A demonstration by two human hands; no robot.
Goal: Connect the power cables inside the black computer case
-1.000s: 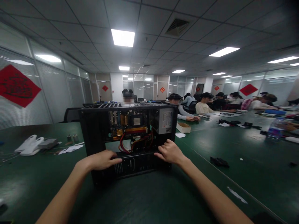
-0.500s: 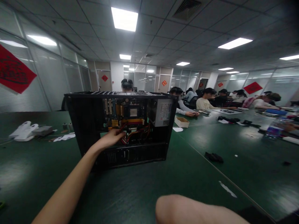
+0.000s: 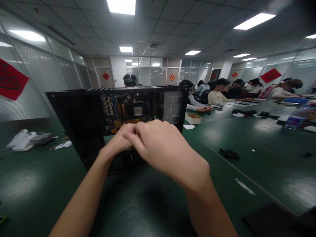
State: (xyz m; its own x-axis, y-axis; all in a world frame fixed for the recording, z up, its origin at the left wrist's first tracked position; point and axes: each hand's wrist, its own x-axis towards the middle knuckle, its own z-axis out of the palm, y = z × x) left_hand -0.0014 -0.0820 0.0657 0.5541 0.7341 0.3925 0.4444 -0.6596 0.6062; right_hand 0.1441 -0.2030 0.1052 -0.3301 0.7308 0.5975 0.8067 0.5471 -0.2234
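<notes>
A black computer case (image 3: 74, 121) stands upright on the green table with its open side towards me. Inside it show a motherboard (image 3: 118, 110) with a square silver processor spot (image 3: 138, 111) and a grey power supply (image 3: 172, 107) at upper right. My left hand (image 3: 120, 139) reaches into the case below the board's slots, its fingers bent and their tips hidden. Over and beside it, my right hand (image 3: 163, 141) is closed, knuckles up, thumb against the left hand. Whatever the fingers grip is covered by the hands, as are the cables and the lower board.
Left of the case lie a white plastic bag (image 3: 23, 140) and a grey block (image 3: 41, 138). To the right are a small open box (image 3: 193, 118), a black cloth-like item (image 3: 229, 153), a paper scrap (image 3: 244, 186) and a bottle (image 3: 295, 119). Several people sit along the table.
My right hand has come up from the lower edge into the case beside my left hand, covering the cables. The left hand stays at the board. The view has tipped down slightly.
</notes>
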